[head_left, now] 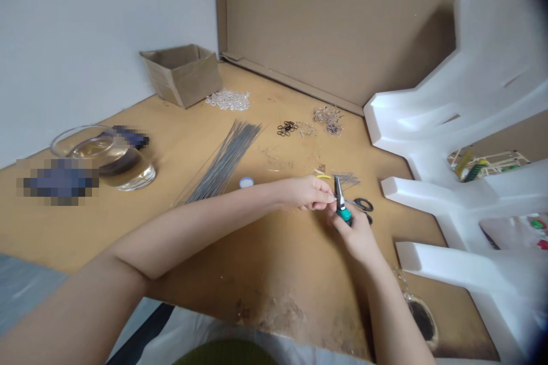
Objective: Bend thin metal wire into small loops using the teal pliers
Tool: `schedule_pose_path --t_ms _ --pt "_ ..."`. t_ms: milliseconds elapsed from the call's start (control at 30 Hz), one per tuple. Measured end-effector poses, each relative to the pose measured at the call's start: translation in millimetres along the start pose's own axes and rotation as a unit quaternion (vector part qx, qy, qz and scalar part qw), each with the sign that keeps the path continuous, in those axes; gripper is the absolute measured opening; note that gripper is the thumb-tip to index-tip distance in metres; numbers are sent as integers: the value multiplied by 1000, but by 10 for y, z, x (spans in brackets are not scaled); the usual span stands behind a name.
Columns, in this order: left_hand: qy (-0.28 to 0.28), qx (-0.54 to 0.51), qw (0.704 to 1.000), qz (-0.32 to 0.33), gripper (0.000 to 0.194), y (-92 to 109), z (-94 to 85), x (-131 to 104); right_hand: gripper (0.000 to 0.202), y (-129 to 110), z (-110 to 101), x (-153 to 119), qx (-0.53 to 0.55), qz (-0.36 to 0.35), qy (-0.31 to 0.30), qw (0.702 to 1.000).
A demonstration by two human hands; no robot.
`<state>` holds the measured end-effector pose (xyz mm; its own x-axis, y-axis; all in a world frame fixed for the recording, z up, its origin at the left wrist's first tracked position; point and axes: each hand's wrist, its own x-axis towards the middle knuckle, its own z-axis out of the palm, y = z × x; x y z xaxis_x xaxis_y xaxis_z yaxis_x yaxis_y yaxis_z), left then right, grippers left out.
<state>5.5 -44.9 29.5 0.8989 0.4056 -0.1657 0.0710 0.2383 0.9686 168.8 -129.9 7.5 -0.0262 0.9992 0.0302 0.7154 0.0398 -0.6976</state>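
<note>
My right hand [354,232] is wrapped round the green handle of a pair of pliers [341,201], whose jaws point up and away from me. Just left of the jaws, my left hand [314,193] pinches something too small to make out, its fingertips close to the plier head. Beyond the hands lie a few short wires [349,178] and a yellow curved piece [322,175]. Black-handled scissors [363,204] rest beside my right hand, partly hidden by it. A bundle of long grey wires [226,157] lies farther left, near a small white-and-blue round cap [246,182].
A cardboard box [182,74] stands at the back left beside a heap of clear rings [229,99]. Dark rings [286,128] and small metal pieces [329,120] lie toward the back. A glass bowl of liquid [132,174] is at left; a white moulded frame [422,256] borders the right.
</note>
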Motion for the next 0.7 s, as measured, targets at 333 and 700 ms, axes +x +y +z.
schedule_pose_path --t_ms 333,700 --pt "46 87 995 -3 19 63 -3 -27 10 42 122 28 -88 18 97 991" --pt "90 110 989 32 20 22 52 62 16 38 85 57 -18 -31 54 998"
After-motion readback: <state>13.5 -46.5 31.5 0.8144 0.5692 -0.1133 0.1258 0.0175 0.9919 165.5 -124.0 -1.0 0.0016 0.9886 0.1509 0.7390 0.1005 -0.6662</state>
